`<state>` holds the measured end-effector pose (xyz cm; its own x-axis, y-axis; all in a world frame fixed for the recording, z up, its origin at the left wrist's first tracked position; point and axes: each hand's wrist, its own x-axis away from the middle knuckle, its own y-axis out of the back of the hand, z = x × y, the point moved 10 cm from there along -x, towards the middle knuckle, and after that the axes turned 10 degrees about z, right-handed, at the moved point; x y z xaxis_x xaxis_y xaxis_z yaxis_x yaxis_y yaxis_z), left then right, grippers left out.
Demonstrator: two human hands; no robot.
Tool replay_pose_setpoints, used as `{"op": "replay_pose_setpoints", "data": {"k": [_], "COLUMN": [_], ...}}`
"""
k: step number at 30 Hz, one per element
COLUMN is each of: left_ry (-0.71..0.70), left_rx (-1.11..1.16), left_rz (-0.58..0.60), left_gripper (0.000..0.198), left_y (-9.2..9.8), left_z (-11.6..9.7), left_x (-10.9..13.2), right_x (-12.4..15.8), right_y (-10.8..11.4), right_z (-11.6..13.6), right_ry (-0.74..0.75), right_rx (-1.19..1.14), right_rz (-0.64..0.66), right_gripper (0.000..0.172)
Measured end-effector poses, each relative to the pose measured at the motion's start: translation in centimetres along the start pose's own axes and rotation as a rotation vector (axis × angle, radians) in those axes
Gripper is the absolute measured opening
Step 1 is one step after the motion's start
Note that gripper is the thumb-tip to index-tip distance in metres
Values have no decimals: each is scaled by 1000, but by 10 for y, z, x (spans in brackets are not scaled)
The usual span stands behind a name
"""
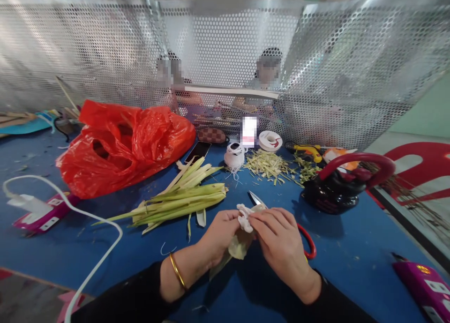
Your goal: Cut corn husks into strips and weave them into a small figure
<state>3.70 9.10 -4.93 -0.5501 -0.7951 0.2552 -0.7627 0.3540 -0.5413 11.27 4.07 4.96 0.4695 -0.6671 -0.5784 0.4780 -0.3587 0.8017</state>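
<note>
Over the near middle of the table, my left hand (218, 235) pinches a crumpled white wad (245, 218) that looks like tissue or cotton. The fingers of my right hand (281, 238) close on the wad's other side, thumb tips near each other. Below the wad hangs a pale green husk piece (238, 248), partly covered by my fingers. Scissors lie beneath my right hand; their blade (256, 199) and red handle (310, 242) stick out on either side. Left of my hands lies a bundle of green corn husks (183, 201).
A red plastic bag (130, 149), phone (198, 152), white thread spool (234, 156), ribbon roll (270, 140) and shredded husk pile (267, 166) stand farther back. At right is a black pot-like object (330, 194). A white cable (101, 257) crosses the left. People sit behind a perforated screen (225, 41).
</note>
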Motion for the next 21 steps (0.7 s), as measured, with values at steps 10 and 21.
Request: {"op": "replay_pose_setpoints", "data": {"k": [10,21], "left_ry": [-49,23], "left_rx": [123,215], "left_rz": [-132,-184], "left_gripper": [19,17], "left_y": [18,21], "left_z": [-7,-2], "left_x": [2,6], "right_x": [4,14], "right_y": [-13,-34], "right_z": [2,54], "right_ry": [36,342], "right_rx": [20,-94], "right_rz": [52,230], "right_gripper": [31,34]}}
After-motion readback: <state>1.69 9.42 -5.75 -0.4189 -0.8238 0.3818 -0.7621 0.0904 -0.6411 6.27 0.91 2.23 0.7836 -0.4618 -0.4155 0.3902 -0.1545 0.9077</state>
